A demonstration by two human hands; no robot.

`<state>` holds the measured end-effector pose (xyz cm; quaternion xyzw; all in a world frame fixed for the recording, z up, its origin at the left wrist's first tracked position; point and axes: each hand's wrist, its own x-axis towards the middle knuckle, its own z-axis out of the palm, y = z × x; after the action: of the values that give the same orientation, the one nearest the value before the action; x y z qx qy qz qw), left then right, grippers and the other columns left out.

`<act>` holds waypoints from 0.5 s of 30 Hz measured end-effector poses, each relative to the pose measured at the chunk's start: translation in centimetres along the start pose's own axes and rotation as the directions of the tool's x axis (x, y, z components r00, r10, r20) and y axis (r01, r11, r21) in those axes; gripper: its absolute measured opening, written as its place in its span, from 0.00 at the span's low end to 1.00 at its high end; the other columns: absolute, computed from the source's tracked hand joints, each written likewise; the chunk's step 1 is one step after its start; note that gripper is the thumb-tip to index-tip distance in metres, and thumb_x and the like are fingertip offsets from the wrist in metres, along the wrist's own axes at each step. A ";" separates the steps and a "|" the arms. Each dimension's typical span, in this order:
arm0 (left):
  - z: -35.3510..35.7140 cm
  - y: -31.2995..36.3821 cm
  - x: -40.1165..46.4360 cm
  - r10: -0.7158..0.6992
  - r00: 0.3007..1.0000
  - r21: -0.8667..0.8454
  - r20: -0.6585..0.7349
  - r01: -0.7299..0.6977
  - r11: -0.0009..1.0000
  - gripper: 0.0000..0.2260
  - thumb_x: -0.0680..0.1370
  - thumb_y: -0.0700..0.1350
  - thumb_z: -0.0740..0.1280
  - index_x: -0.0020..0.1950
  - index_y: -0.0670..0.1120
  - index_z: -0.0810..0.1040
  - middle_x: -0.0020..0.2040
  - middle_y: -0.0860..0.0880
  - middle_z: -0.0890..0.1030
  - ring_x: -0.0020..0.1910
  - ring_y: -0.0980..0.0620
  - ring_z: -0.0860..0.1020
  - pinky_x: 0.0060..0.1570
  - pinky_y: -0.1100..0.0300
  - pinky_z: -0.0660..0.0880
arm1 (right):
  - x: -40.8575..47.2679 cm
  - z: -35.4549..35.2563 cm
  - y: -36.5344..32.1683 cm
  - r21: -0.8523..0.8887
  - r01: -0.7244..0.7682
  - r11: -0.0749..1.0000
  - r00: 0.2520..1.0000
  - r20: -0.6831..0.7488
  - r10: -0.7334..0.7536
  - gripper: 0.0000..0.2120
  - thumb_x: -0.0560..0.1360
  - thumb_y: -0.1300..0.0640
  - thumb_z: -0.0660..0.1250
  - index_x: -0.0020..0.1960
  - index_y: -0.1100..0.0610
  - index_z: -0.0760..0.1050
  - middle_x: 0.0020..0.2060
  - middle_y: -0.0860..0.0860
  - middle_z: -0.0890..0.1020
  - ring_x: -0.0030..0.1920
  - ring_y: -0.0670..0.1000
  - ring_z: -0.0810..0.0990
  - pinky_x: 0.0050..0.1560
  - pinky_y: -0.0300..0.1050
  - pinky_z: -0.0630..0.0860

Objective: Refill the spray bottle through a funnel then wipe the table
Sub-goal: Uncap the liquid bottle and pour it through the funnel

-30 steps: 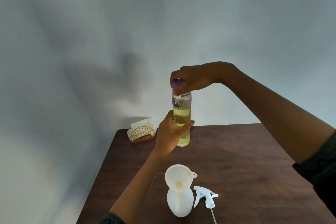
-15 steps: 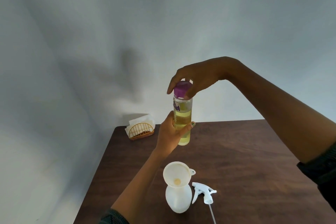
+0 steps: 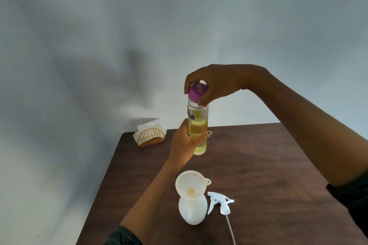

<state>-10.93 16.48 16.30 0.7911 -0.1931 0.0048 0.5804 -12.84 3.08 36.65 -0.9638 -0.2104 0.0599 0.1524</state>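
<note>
Refill bottle [image 3: 197, 125] held upright, purple cap [image 3: 197, 92] topmost.

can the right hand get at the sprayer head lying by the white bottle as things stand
Probably not yet: the right hand grips the purple cap. The sprayer head lies uncovered on the table.

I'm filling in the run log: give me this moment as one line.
step: uncapping refill | left hand: holds refill bottle | right hand: grips purple cap | funnel: in spray bottle | pour: not begun

right hand [image 3: 217, 83] | purple cap [image 3: 197, 92] now tilted, lifting off bottle [image 3: 197, 125]
</note>
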 end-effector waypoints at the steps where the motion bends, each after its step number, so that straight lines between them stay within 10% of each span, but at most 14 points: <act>1: 0.0 0.0 0.0 -0.001 1.000 -0.003 0.002 0.001 1.000 0.19 0.72 0.48 0.75 0.58 0.53 0.71 0.47 0.63 0.78 0.44 0.66 0.79 0.43 0.74 0.75 | -0.1 0.0 0.2 0.027 0.001 1.000 1.000 -0.020 0.000 0.17 0.71 0.59 0.71 0.59 0.52 0.74 0.55 0.48 0.76 0.47 0.45 0.75 0.40 0.33 0.73; 9: 0.0 -1.1 0.3 -0.003 1.000 -0.031 0.003 0.003 1.000 0.17 0.71 0.49 0.75 0.56 0.53 0.73 0.47 0.62 0.80 0.44 0.68 0.80 0.44 0.70 0.76 | -2.5 2.1 3.6 0.568 0.010 0.823 0.964 -0.224 0.143 0.17 0.71 0.55 0.73 0.56 0.54 0.72 0.49 0.52 0.79 0.41 0.49 0.80 0.43 0.41 0.79; 15: 0.0 -2.1 0.2 -0.008 1.000 -0.044 -0.021 0.007 0.999 0.18 0.70 0.48 0.76 0.56 0.49 0.75 0.46 0.58 0.82 0.43 0.65 0.81 0.44 0.69 0.77 | -5.3 11.2 8.3 0.802 0.090 0.591 0.788 -0.420 0.451 0.15 0.66 0.62 0.75 0.46 0.53 0.70 0.47 0.54 0.82 0.45 0.45 0.82 0.43 0.34 0.78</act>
<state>-10.13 16.95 14.42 0.7787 -0.1841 0.0069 0.5998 -16.44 -3.32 23.70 -0.7810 0.0009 -0.1372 0.6093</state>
